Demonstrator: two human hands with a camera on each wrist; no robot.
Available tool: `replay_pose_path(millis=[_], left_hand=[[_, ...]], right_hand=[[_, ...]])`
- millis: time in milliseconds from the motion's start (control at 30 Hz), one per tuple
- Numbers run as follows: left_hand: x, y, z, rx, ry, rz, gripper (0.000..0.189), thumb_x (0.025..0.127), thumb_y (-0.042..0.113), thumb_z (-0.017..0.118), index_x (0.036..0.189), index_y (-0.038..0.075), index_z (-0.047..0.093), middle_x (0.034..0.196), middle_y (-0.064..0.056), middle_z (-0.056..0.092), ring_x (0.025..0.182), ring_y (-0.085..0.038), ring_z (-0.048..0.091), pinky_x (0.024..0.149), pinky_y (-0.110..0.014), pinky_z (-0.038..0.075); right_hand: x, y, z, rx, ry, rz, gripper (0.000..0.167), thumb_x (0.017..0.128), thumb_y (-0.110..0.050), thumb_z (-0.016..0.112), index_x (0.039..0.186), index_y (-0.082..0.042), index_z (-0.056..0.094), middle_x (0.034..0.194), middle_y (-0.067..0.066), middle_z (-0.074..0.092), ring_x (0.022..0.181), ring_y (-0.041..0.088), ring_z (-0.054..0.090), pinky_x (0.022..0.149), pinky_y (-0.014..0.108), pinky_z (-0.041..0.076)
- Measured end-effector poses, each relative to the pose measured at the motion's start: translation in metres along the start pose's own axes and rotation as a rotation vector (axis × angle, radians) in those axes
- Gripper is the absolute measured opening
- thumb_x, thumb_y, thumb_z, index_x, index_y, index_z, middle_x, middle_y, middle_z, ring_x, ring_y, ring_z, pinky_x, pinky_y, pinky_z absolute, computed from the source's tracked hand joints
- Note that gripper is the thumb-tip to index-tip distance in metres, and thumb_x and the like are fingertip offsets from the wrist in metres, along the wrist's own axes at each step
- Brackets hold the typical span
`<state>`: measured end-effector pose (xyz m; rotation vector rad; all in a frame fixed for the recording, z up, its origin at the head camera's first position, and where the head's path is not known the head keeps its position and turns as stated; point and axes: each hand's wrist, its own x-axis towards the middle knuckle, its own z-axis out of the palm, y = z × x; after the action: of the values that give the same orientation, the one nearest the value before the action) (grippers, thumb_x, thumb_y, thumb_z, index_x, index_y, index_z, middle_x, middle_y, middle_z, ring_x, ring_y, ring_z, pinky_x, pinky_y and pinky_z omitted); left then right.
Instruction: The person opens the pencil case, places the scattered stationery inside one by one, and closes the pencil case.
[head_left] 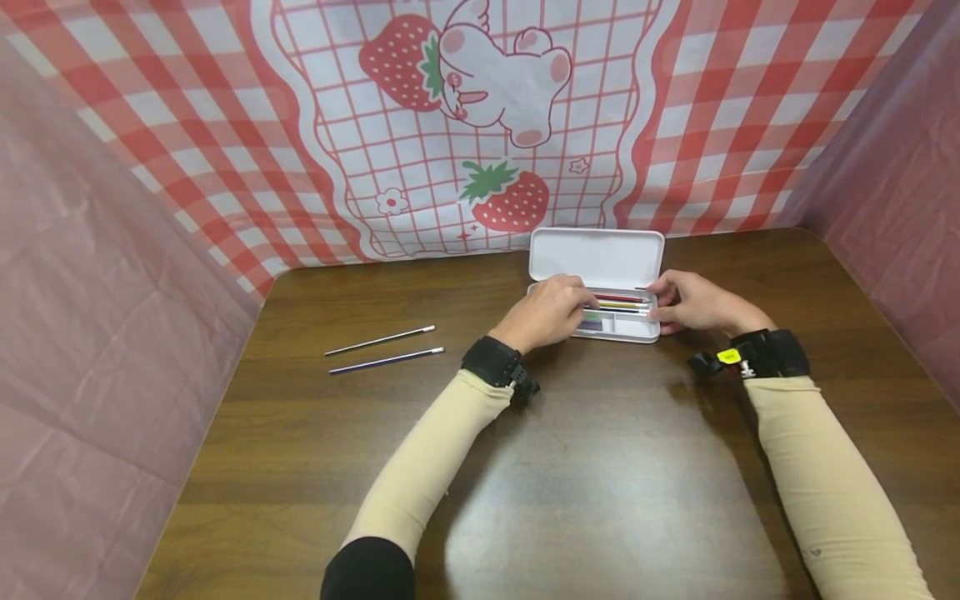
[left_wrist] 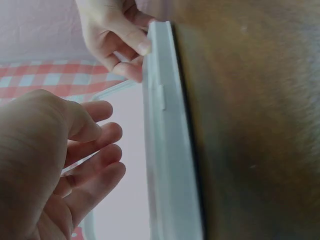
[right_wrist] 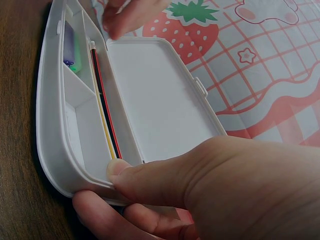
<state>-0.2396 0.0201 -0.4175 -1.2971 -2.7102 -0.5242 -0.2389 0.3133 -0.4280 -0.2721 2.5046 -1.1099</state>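
A white pencil case [head_left: 597, 257] lies with its lid raised at the back of the table. Pencils [right_wrist: 103, 100] lie in its long slot, with red, black and yellow sides showing. A purple and a green item [right_wrist: 70, 47] fill one small compartment. My right hand [head_left: 697, 302] grips the case's right end, thumb on the rim and fingers outside below. Over the left part of the case hovers my left hand [head_left: 546, 312]; in the left wrist view its fingers [left_wrist: 97, 150] are loosely bent with nothing seen between them.
Two pencils, a dark one [head_left: 379, 341] and a blue one [head_left: 386, 361], lie side by side on the wooden table [head_left: 300, 467] to the left. A checked strawberry cloth [head_left: 480, 192] hangs right behind the case. Pink cloth walls [head_left: 90, 333] flank both sides.
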Motion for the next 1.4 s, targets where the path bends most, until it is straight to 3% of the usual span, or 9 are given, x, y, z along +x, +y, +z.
replay_pose_path(millis=[367,833,1400], left_hand=[[0.003,-0.002,-0.027,0.06,0.02,0.005,0.027,0.107,0.007,0.066,0.125,0.013,0.086,0.124,-0.004,0.084,0.124,-0.024,0.073,0.113,-0.035,0.057],[-0.007,-0.012,-0.027,0.04,0.041,-0.054,0.029,0.107,0.006,0.065,0.125,0.013,0.086,0.124,-0.004,0.082,0.125,-0.024,0.071,0.112,-0.036,0.058],[-0.035,-0.042,-0.033,0.063,0.022,-0.115,0.03,0.106,0.005,0.064,0.125,0.01,0.085,0.126,-0.008,0.081,0.121,-0.028,0.071,0.108,-0.04,0.058]], right_hand=[[0.0,-0.001,0.0,0.019,-0.004,-0.005,0.043,0.105,0.005,0.071,0.14,0.018,0.049,0.113,0.025,0.06,0.087,0.017,0.067,0.072,0.024,0.067],[0.001,0.001,0.0,0.003,0.0,-0.001,0.044,0.105,0.005,0.07,0.14,0.018,0.048,0.114,0.027,0.06,0.088,0.018,0.066,0.071,0.022,0.066],[0.002,0.003,0.0,-0.007,0.0,0.003,0.043,0.105,0.005,0.07,0.14,0.018,0.048,0.112,0.026,0.06,0.088,0.018,0.066,0.07,0.022,0.066]])
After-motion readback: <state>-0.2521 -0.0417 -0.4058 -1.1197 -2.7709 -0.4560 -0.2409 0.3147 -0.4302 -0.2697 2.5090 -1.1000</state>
